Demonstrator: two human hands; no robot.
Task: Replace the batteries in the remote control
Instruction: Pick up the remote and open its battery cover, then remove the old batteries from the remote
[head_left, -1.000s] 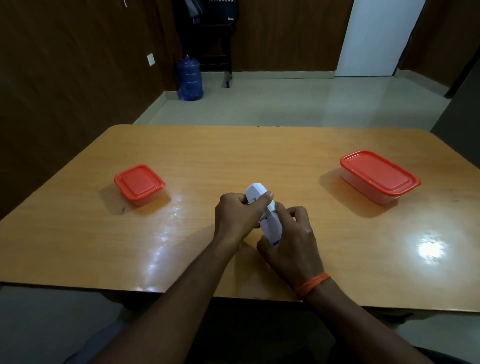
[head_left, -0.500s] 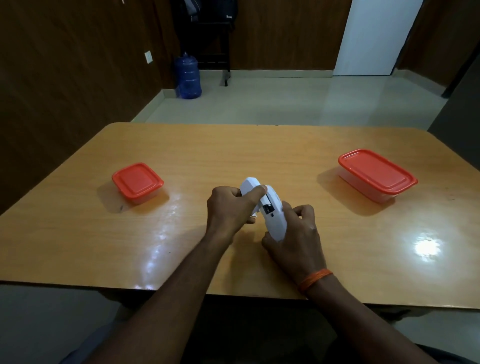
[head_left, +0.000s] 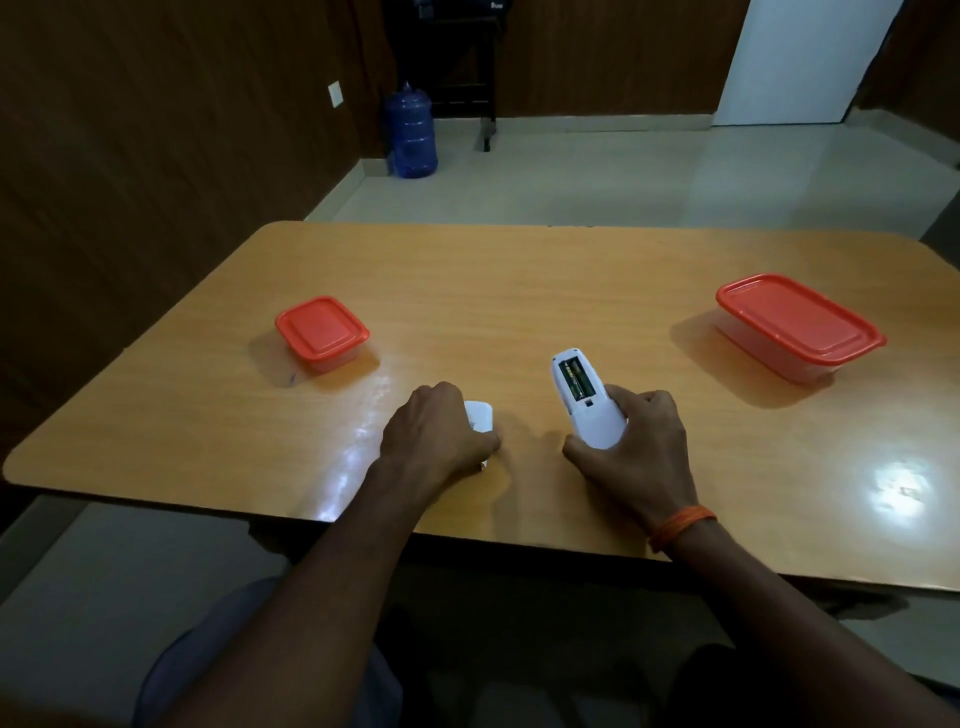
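My right hand (head_left: 636, 447) grips the lower end of a white remote control (head_left: 587, 400), held back side up near the table's front middle. Its battery compartment is uncovered, and dark batteries (head_left: 575, 378) lie inside. My left hand (head_left: 434, 436) rests on the wooden table (head_left: 519, 291), left of the remote, closed over the white battery cover (head_left: 479, 418). Only the cover's far edge and a near corner show under the fingers.
A small clear box with an orange lid (head_left: 322, 332) stands at the table's left. A larger orange-lidded box (head_left: 797, 325) stands at the right. A blue water jug (head_left: 413, 132) is on the floor beyond the table.
The cover has come off the remote. My left hand has carried it left and down onto the table, while my right hand has shifted the remote slightly right, its battery compartment now exposed.
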